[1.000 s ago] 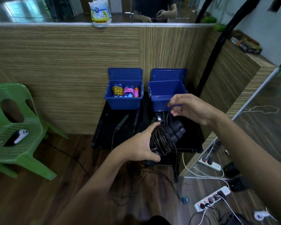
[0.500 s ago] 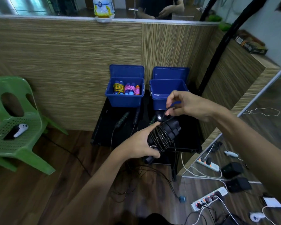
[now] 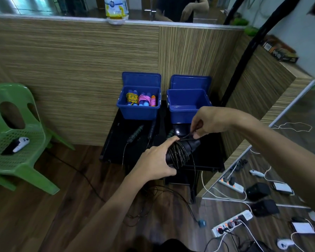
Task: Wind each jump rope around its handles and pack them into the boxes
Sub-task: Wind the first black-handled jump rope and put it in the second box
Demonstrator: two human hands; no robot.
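My left hand (image 3: 155, 160) grips a pair of black jump rope handles (image 3: 185, 151) with dark cord coiled round their middle. My right hand (image 3: 210, 122) pinches the loose cord just above the handles' far end. The rest of that cord hangs down to the floor. Two open blue boxes stand behind on a low black table (image 3: 116, 140): the left box (image 3: 139, 110) holds wound ropes in yellow, pink and orange, the right box (image 3: 186, 110) shows nothing inside. More black-handled ropes (image 3: 135, 133) lie unwound on the table.
A green plastic chair (image 3: 16, 139) with a white controller (image 3: 22, 143) stands at the left. Wooden partitions close off the back and right. Power strips (image 3: 231, 224), cables and small black devices lie on the floor at the lower right. Loose cord trails on the floor under my arms.
My right hand has dropped from above the bundle to the handles' far end, bringing the cord down against them. My left hand keeps its grip on the handles.
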